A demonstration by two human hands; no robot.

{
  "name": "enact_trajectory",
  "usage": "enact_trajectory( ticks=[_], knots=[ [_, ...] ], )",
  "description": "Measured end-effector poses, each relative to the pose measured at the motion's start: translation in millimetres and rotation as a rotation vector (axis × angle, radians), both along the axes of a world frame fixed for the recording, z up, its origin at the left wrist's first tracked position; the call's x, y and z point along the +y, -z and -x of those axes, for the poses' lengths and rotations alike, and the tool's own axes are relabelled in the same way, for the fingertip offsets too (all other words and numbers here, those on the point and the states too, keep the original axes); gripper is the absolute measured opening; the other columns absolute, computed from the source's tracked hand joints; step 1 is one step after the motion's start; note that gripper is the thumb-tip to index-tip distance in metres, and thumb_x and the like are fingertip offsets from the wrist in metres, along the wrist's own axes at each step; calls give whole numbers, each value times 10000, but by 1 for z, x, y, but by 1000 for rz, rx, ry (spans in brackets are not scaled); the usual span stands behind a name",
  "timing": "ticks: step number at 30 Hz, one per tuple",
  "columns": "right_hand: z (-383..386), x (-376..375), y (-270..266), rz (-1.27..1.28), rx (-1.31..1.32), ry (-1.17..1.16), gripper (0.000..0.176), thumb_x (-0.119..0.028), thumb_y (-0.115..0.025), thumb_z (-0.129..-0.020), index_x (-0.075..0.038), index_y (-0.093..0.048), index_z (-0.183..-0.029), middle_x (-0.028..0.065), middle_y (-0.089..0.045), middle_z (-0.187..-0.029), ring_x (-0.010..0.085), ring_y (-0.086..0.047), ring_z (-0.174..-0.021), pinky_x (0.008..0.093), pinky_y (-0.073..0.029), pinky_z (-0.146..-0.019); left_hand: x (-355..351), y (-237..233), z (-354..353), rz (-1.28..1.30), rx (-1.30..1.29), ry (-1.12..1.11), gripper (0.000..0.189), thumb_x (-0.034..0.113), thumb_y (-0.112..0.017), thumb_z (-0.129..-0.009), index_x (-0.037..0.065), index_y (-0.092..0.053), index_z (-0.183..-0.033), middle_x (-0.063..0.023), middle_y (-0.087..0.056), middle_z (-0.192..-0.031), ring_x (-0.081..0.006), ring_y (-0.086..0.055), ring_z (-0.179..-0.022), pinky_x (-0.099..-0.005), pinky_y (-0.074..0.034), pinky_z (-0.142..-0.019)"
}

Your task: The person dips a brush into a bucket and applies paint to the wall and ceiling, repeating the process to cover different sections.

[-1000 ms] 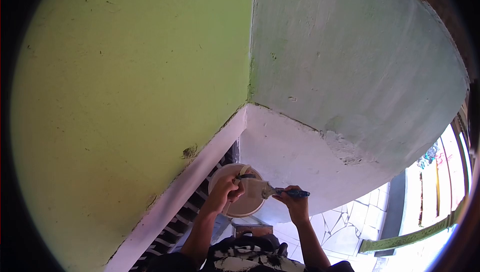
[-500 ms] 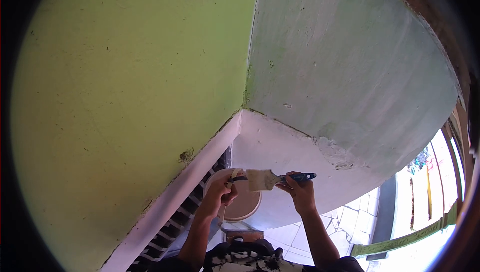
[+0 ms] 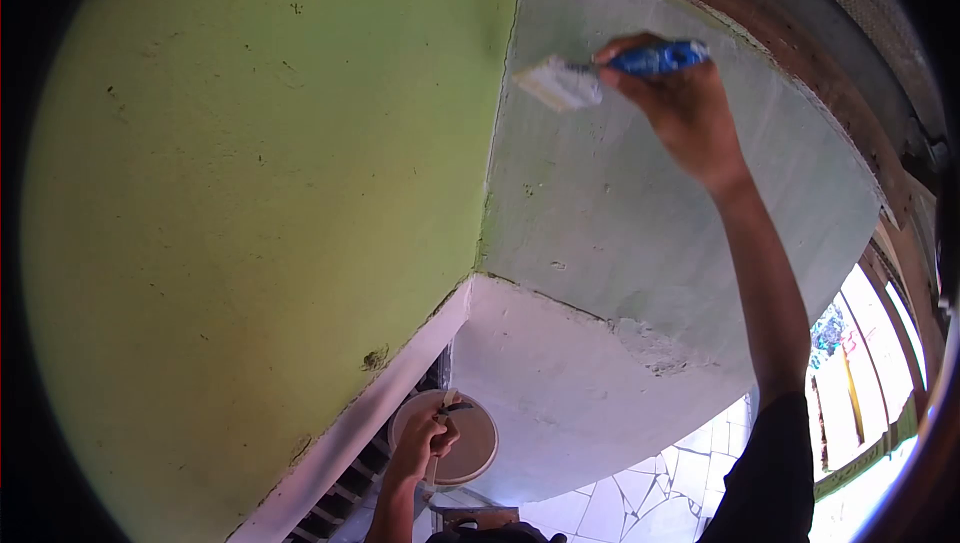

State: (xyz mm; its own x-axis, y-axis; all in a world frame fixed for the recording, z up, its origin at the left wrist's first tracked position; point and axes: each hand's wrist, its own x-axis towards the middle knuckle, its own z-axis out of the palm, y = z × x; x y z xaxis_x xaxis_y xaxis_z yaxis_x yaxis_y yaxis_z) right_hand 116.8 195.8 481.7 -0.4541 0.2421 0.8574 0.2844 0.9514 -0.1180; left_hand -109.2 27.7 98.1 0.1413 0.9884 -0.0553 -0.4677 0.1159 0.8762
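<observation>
Raised high on the right, my right hand (image 3: 680,113) is closed around the blue handle of a wide paintbrush (image 3: 562,85). Its bristles, coated with pale paint, point left, over the upper grey-green wall (image 3: 620,183) near the corner. Low in the view, my left hand (image 3: 427,443) is closed at the edge of a round bucket (image 3: 494,450) of pale paint, gripping its handle. A thin pale strip and a short dark piece show by these fingers.
A yellow-green wall (image 3: 270,163) fills the left side and meets the grey-green one at a cracked corner. Below lie a whitish wall section (image 3: 560,383), a slanting pale ledge (image 3: 370,423) and dark slats. Cracked floor tiles (image 3: 640,483) and a bright opening are at right.
My right hand has lifted the paintbrush from beside the bucket up to the upper wall. My left hand and the bucket sit lower and slightly further left in view.
</observation>
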Motion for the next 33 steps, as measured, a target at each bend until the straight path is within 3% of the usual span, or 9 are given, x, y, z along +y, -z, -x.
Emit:
enact_trajectory(
  ticks=[3, 5, 6, 9, 10, 15, 24, 28, 33],
  knots=[
    [26, 2, -47, -185, -45, 2, 134, -27, -654, -892, -15, -662, -1026, 54, -689, -975, 137, -657, -902, 303, -538, -836, -4, -8, 0, 26, 38, -43, 585, 206, -443, -749, -42, -497, -1275, 8, -409, -603, -54, -280, -448, -225, -262, -431],
    [40, 10, -62, -587, -128, 179, 152, -26, -659, -879, -38, -667, -1030, 84, -698, -983, 207, -681, -880, 324, -560, -808, -6, -12, 1, 20, 49, -62, 584, 199, -445, -751, -44, -492, -1279, 9, -407, -596, -52, -270, -440, -228, -258, -424],
    [47, 15, -64, -718, -158, 195, 185, -19, -675, -815, -24, -666, -999, 115, -694, -1005, 267, -681, -902, 359, -573, -783, -6, -12, 2, 18, 49, -65, 584, 199, -445, -751, -44, -492, -1279, 9, -407, -596, -52, -270, -440, -228, -258, -424],
    [60, 30, -48, -951, -279, 509, 241, 4, -671, -747, -58, -667, -980, 109, -667, -989, 257, -677, -910, 348, -570, -792, -7, -11, 4, 11, 48, -57, 586, 201, -448, -752, -45, -491, -1283, 6, -412, -598, -53, -265, -438, -228, -257, -424],
    [63, 40, -43, -1127, -275, 507, 193, -20, -668, -708, -76, -642, -891, 111, -620, -912, 245, -663, -864, 332, -563, -773, -8, -12, 3, 19, 49, -67, 587, 203, -449, -751, -45, -491, -1281, 4, -413, -599, -54, -261, -435, -228, -255, -422],
    [77, 66, -25, -1261, -246, 568, 117, -78, -664, -710, -81, -570, -779, 88, -557, -787, 208, -609, -782, 317, -561, -771, -4, -9, 5, 7, 61, -60, 581, 197, -449, -756, -46, -487, -1282, -1, -412, -601, -56, -253, -433, -228, -252, -421],
    [86, 49, 38, -1057, -458, 510, 92, -62, -663, -711, -45, -594, -770, 114, -579, -717, 241, -625, -736, 359, -562, -727, -9, 1, 10, -37, 51, -53, 555, 184, -431, -820, -48, -454, -1324, 2, -412, -609, -54, -305, -467, -224, -282, -432],
    [82, 24, 12, -1062, -383, 444, 92, -60, -665, -711, -48, -599, -774, 107, -586, -723, 226, -635, -747, 337, -565, -717, -4, -1, 9, -29, 42, -37, 546, 176, -426, -823, -53, -455, -1318, 0, -419, -613, -57, -299, -470, -226, -287, -435],
    [70, 46, -59, -1331, -282, 542, 106, -71, -665, -725, -66, -604, -812, 88, -606, -743, 195, -637, -721, 308, -555, -686, -2, -8, 3, -12, 48, -15, 520, 163, -414, -824, -44, -467, -1298, 0, -424, -623, -59, -297, -470, -225, -288, -435]
  ],
)
